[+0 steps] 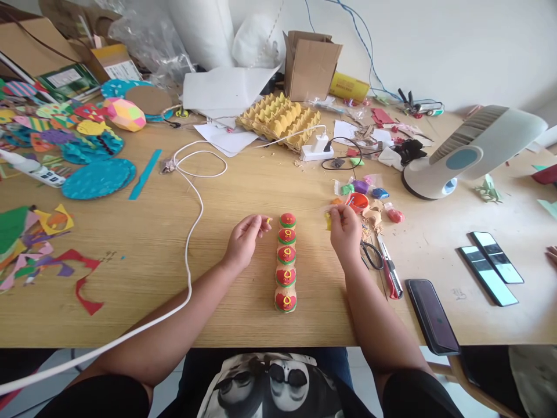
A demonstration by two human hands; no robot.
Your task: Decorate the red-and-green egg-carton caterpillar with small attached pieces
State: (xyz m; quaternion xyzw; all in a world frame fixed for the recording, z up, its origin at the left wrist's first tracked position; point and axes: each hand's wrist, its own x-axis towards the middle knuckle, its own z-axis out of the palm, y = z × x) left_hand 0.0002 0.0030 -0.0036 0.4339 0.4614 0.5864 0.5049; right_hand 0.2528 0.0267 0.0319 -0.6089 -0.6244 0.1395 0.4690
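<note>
In front of me a row of several round bumps (286, 253) runs away from me, each with a red top, a green rim and small yellow shapes, some of them rings. Just left of its far end, my left hand (245, 242) is closed in a pinch on a tiny yellow piece (268, 220), perhaps modelling clay. My right hand (347, 232) is to the right of the row, fingers pinched together. Beside its fingertips shows a yellow bit (328, 221) with something clear and thin; the fingers partly hide what they hold.
Near my right hand are a red cup (357, 202), clay packets (361, 186), scissors (372, 255) and a utility knife (391, 273). A phone (432, 316) lies at the right front edge. A white cable (188, 249) crosses the left side. An egg tray (282, 122) and a fan (461, 151) stand behind.
</note>
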